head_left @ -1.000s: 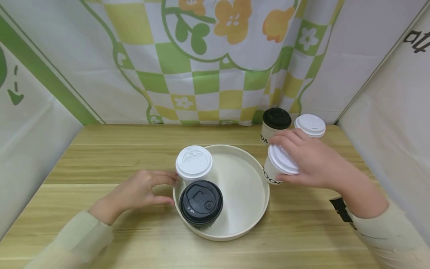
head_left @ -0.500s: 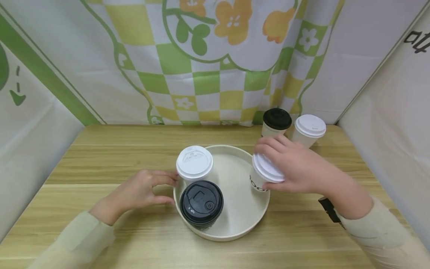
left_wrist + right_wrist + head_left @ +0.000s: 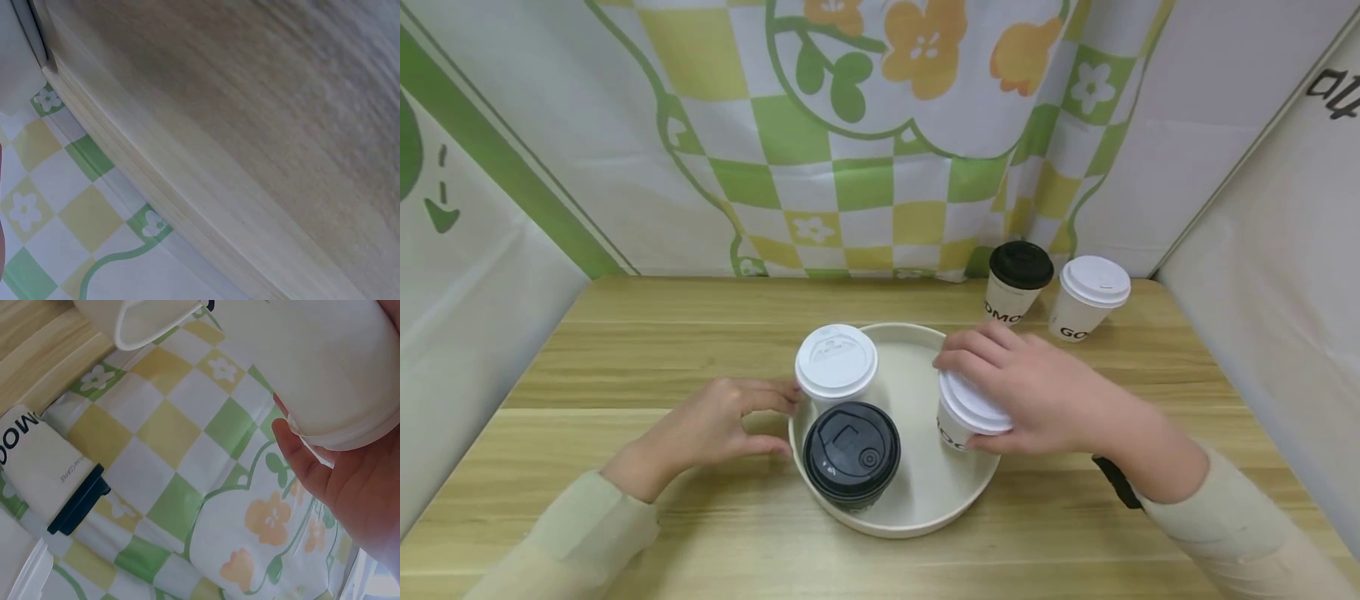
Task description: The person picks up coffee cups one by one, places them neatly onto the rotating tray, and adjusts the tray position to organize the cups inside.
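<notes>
My right hand (image 3: 1030, 383) grips a white-lidded paper coffee cup (image 3: 966, 408) by its lid and upper side, over the right part of a round cream tray (image 3: 925, 529). In the right wrist view the held cup (image 3: 325, 362) fills the upper right, fingers curled round its lid end. My left hand (image 3: 722, 425) touches the tray's left rim with its fingertips, thumb spread apart from the fingers. On the tray's left side stand a white-lidded cup (image 3: 837, 362) and, in front of it, a dark cup with a black lid (image 3: 852, 454).
Behind the tray at the right stand a black-lidded paper cup (image 3: 1015, 287) and a white-lidded one (image 3: 1090, 296), side by side on the wooden table (image 3: 647, 358). A checked flowered cloth (image 3: 865, 179) hangs at the table's back edge, with pale panels on both sides.
My right hand has carried the white-lidded cup leftward and nearer, from beside the tray's right rim to over the tray. My left hand and the two cups on the tray stay put.
</notes>
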Motion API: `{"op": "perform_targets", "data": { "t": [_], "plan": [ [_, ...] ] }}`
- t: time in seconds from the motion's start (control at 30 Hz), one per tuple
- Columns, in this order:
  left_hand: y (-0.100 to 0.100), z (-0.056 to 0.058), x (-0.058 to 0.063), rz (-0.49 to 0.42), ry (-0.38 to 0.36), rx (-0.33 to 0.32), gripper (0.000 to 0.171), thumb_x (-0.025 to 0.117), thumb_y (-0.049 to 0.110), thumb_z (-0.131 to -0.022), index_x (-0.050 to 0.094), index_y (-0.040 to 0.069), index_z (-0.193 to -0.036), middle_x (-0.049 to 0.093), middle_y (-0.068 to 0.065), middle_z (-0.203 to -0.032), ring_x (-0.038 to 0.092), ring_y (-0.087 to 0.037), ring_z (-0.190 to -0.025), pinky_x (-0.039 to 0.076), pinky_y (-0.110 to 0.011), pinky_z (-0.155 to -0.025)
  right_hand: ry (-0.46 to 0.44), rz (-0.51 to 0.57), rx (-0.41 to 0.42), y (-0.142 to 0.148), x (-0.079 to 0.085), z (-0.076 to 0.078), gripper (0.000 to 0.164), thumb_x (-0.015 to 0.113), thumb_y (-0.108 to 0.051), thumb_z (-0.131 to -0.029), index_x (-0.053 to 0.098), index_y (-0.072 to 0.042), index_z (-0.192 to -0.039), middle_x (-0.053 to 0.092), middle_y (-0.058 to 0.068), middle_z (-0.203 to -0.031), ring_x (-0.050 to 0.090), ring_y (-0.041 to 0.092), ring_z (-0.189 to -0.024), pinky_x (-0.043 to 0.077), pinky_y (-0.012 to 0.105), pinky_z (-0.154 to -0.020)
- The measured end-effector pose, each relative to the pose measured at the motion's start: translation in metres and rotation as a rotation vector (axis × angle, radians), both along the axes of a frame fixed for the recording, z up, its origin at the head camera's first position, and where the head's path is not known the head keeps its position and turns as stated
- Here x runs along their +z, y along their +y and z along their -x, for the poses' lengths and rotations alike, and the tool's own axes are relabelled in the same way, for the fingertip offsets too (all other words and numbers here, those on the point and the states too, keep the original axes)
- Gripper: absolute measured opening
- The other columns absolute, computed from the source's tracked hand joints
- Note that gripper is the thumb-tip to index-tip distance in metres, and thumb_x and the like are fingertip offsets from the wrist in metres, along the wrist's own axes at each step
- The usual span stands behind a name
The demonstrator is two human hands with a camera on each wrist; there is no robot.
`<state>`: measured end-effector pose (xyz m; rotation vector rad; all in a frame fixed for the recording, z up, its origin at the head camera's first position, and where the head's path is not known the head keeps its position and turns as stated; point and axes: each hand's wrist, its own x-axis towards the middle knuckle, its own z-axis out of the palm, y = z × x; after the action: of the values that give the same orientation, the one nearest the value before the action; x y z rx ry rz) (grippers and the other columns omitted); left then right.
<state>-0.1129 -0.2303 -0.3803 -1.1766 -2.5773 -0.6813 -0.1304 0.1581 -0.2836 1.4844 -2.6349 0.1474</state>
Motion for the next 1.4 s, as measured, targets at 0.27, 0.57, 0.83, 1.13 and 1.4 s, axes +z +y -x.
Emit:
{"op": "perform_targets", "data": {
  "t": [0.27,0.57,0.83,1.13,1.4],
  "plan": [
    [0.0,0.001,-0.001,-0.009,0.017,-0.013,0.046,0.091,0.033,-0.061,0.075,0.012,-0.099,0.076,-0.007,-0.111,0.073,-0.026,-0.103,0.061,-0.04,-0.089,-0.027,-0.033,0.043,-0.009,-0.006,-0.008,0.081,0.08,-0.053,-0.074,0.047,-0.021,-0.14,0.048,-0.003,-0.142,0.046,0.02,-0.126,0.055,0.039,-0.083],
    [0.0,0.001,0.0,-0.005,-0.009,-0.001,0.044,0.091,0.035,-0.063,0.076,0.014,-0.099,0.076,-0.005,-0.112,0.072,-0.026,-0.106,0.061,-0.041,-0.09,-0.026,-0.059,0.093,-0.017,-0.012,-0.014,0.081,0.079,-0.054,-0.074,0.046,-0.02,-0.14,0.049,0.0,-0.141,0.045,0.025,-0.129,0.055,0.041,-0.083],
    [0.001,0.0,0.002,0.004,-0.018,-0.004,0.043,0.09,0.036,-0.065,0.076,0.013,-0.099,0.075,-0.005,-0.113,0.072,-0.026,-0.107,0.061,-0.04,-0.091,-0.032,-0.081,0.123,-0.023,-0.02,-0.019,0.083,0.078,-0.056,-0.073,0.045,-0.02,-0.14,0.049,-0.001,-0.142,0.044,0.023,-0.13,0.056,0.042,-0.086],
    [0.0,0.001,0.001,0.003,-0.02,0.007,0.042,0.091,0.036,-0.064,0.076,0.014,-0.097,0.076,-0.003,-0.111,0.072,-0.025,-0.107,0.061,-0.041,-0.092,-0.048,-0.104,0.129,-0.027,-0.025,-0.025,0.082,0.078,-0.057,-0.075,0.044,-0.021,-0.141,0.049,-0.001,-0.142,0.045,0.023,-0.129,0.056,0.043,-0.089],
    [0.0,0.0,0.001,0.003,-0.017,0.01,0.043,0.091,0.035,-0.063,0.076,0.014,-0.097,0.076,-0.004,-0.112,0.072,-0.025,-0.107,0.061,-0.042,-0.092,-0.016,-0.1,0.133,-0.027,-0.026,-0.028,0.082,0.078,-0.057,-0.074,0.045,-0.021,-0.14,0.05,-0.001,-0.14,0.047,0.022,-0.127,0.057,0.042,-0.089]
  ]
}}
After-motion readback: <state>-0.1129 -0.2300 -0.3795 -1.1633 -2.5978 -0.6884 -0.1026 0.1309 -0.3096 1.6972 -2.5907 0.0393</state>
